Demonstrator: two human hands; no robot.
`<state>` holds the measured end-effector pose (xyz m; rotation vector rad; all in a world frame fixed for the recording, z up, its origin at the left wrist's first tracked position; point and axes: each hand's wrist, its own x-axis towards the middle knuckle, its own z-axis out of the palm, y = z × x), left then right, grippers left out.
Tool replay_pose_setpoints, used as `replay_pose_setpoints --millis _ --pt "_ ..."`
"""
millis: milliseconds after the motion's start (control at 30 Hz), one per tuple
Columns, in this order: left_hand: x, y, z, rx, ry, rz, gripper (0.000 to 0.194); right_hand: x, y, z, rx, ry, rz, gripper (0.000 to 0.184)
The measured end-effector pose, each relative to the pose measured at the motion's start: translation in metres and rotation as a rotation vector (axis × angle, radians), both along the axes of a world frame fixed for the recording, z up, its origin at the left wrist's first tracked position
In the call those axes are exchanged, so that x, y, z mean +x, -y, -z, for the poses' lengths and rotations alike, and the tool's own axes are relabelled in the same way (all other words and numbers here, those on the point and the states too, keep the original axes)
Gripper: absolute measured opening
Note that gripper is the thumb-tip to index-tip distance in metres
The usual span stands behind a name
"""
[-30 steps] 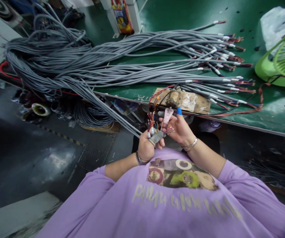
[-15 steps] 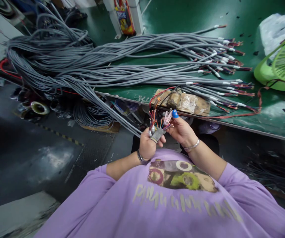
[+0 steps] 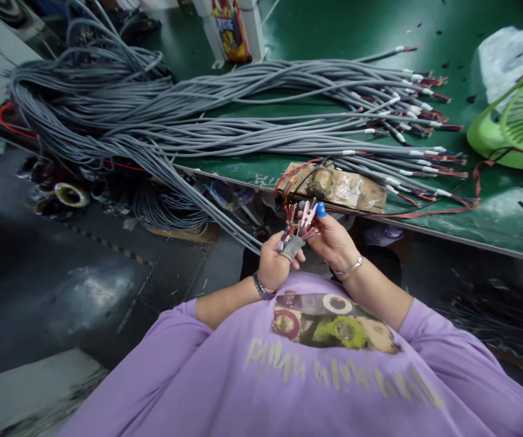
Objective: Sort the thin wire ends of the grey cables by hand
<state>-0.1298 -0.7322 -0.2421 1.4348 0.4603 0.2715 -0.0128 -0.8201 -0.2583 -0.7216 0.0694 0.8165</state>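
My left hand (image 3: pixel 274 262) is closed around the ends of several grey cables (image 3: pixel 238 233), which run down to it from the bench. A grey wrap (image 3: pixel 292 247) covers its thumb. Stripped, coloured wires (image 3: pixel 291 218) fan up out of that grip. Close beside it on the right, my right hand (image 3: pixel 334 244) is closed in a pinch, with a blue cover (image 3: pixel 320 209) on one fingertip. A pink clip (image 3: pixel 307 215), shaped like a clothes peg, sits at those fingers among the wire ends. Which wires the right fingers touch is too small to tell.
Many grey cables (image 3: pixel 225 136) lie across the green bench (image 3: pixel 334 24), bared ends to the right. A taped wooden block (image 3: pixel 352 189) sits at the front edge. A green fan (image 3: pixel 493 130) stands at right, and a cable coil (image 3: pixel 165 212) lies below the bench.
My left hand has shifted slightly right, and its wire ends now lean closer to the pink clip. My right hand stays almost in place, still pinched.
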Motion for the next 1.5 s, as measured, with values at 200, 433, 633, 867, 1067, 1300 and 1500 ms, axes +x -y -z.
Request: replay_pose_setpoints --millis 200,433,633,867,1067,1300,1500 --pt "-0.002 -0.001 -0.001 -0.001 -0.018 0.0 0.037 -0.001 0.0 -0.002 0.012 -0.026 -0.006 0.028" --pt "0.002 0.0 -0.002 -0.015 -0.003 0.022 0.036 0.0 -0.001 0.001 0.015 0.029 -0.017 0.032" --pt "-0.001 -0.001 -0.002 -0.033 0.004 0.012 0.038 -0.003 0.0 -0.004 0.011 -0.01 -0.029 0.033" --pt "-0.01 -0.006 0.003 -0.065 -0.039 0.016 0.04 0.002 0.019 -0.005 0.012 -0.023 -0.3 0.055" --pt "-0.016 -0.011 0.002 -0.069 -0.063 0.069 0.039 0.009 0.038 -0.002 -0.044 0.152 -0.555 0.057" --pt "-0.013 -0.011 0.0 -0.001 -0.109 0.178 0.04 0.007 0.031 -0.013 -0.204 0.367 -0.525 0.029" --pt "-0.011 -0.016 -0.004 0.009 -0.191 0.326 0.034 -0.002 0.022 -0.02 -0.223 0.563 -0.451 0.023"
